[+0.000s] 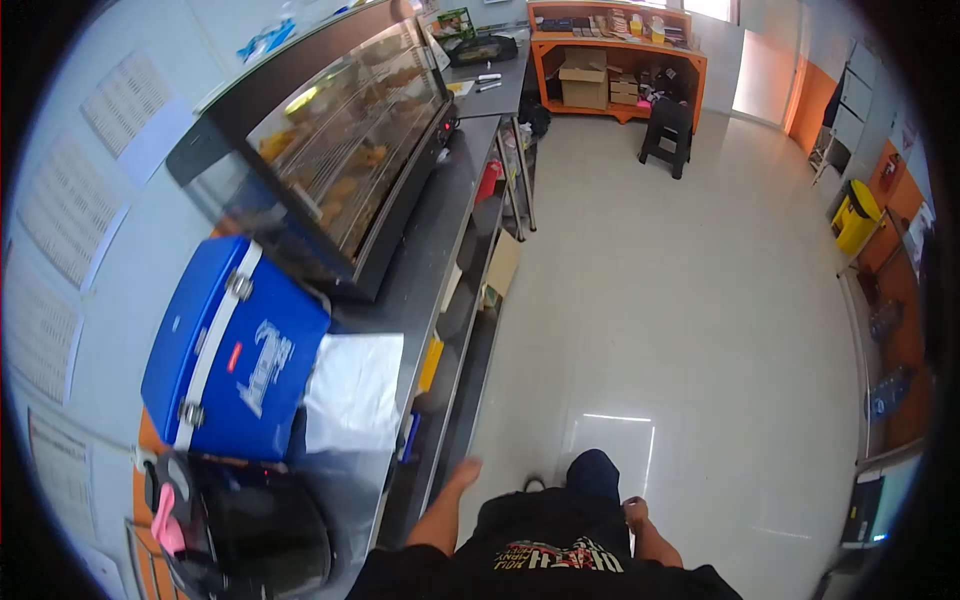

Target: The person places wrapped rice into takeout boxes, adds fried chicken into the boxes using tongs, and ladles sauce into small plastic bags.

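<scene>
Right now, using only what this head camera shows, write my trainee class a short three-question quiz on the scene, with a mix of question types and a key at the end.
1. Either/or: which is nearer the steel counter, the person's left hand or right hand?
2. Multiple choice: what is the main colour of the cooler beside the display case? A) red; B) blue; C) green.
3. True or false: the white sheet lies inside the display case.

Key: 1. The left hand. 2. B. 3. False; it lies on the counter.
</scene>
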{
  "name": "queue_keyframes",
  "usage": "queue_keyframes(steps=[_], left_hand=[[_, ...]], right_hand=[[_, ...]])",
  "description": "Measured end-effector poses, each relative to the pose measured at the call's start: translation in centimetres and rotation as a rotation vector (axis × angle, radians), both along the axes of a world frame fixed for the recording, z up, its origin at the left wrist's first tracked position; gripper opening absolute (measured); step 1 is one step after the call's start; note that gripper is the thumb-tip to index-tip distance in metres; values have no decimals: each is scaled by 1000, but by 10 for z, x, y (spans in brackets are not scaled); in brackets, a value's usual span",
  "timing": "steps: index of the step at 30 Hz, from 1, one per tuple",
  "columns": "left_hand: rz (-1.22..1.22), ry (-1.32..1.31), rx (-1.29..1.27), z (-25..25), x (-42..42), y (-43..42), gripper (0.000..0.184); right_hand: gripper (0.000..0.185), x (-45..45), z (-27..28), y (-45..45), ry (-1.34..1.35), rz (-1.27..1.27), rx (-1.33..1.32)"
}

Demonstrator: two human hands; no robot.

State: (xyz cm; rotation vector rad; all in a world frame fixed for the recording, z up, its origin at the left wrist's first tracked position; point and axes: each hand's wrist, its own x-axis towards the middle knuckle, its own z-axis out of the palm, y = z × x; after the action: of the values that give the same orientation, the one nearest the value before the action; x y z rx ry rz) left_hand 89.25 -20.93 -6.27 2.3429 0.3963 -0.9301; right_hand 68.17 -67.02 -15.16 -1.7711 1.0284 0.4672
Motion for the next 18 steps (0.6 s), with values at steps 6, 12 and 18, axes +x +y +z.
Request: queue_keyframes(steps=[6, 12, 18], left_hand=[[82, -437, -521, 83, 356, -172, 41], [-12, -307, -236, 6, 472, -221, 47], [-87, 233, -1, -36, 433, -163, 46]], right_hand=[[48, 184, -95, -79, 165, -455, 672], [26, 386, 12, -182, 350, 217, 421], [25, 575, -19, -231, 515, 892, 230]])
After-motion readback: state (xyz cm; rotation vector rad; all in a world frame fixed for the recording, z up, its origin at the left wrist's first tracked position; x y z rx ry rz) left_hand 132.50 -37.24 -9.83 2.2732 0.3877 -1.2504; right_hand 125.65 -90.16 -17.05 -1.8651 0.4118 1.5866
